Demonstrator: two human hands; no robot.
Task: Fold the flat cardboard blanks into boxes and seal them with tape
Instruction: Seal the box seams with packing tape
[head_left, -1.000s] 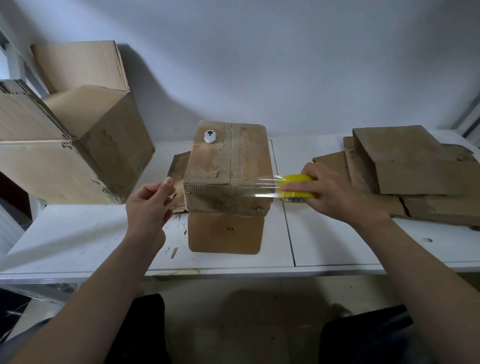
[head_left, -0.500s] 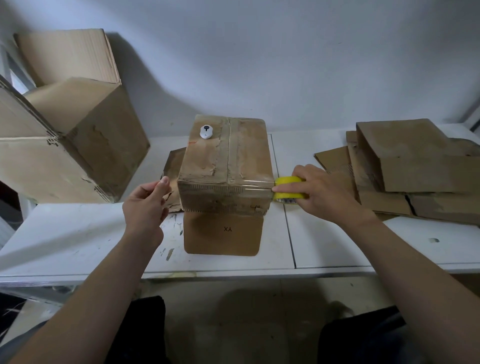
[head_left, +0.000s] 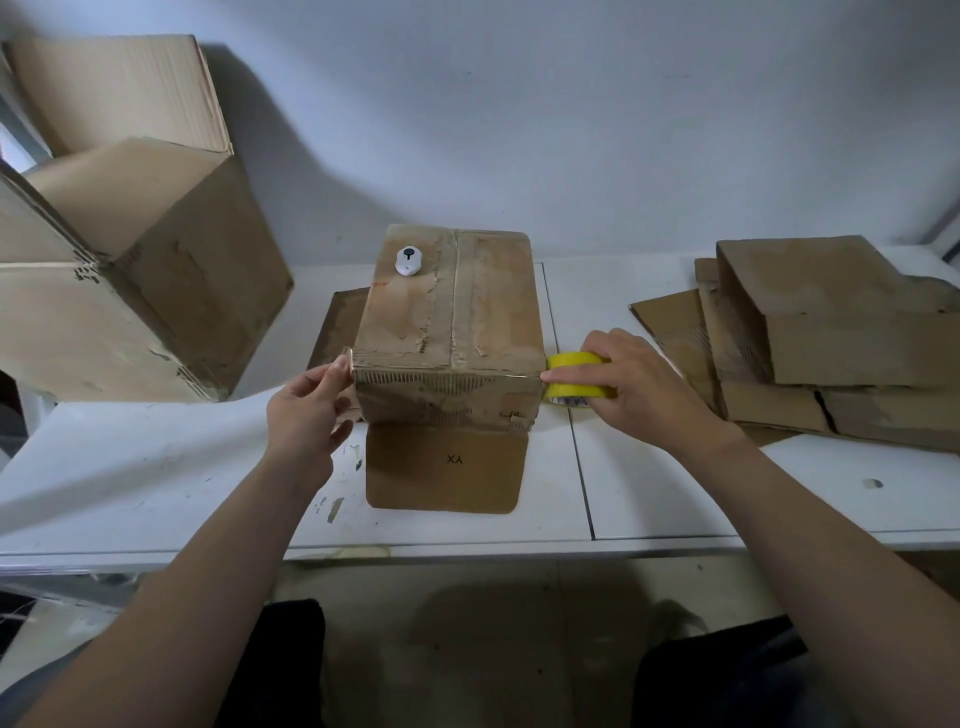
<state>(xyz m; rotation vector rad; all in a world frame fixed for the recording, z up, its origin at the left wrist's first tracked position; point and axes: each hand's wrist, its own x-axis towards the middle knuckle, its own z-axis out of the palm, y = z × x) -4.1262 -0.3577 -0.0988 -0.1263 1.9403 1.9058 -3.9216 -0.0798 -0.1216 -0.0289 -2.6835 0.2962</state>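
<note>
Tape roll (head_left: 576, 366), earlier held off right, now butts the near-right corner of the box (head_left: 452, 322), right grip (head_left: 639, 389) curled round it; left grip (head_left: 306, 410) pinches the near-left corner, near edge running crosswise between.

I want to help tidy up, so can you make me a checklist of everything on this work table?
Surface: white table, scuffed and marked near the front.
Job's things: box stands mid-table, one flap lying flat towards the person; yellow tape roll at its near right corner; flat blanks piled on the right.
Clutter: small white gadget on the box top; big boxes on the left.
Hands: left hand pinches the box's near left corner; right hand grips the tape roll.
Cables: nothing seen.
Surroundings: plain wall behind.
</note>
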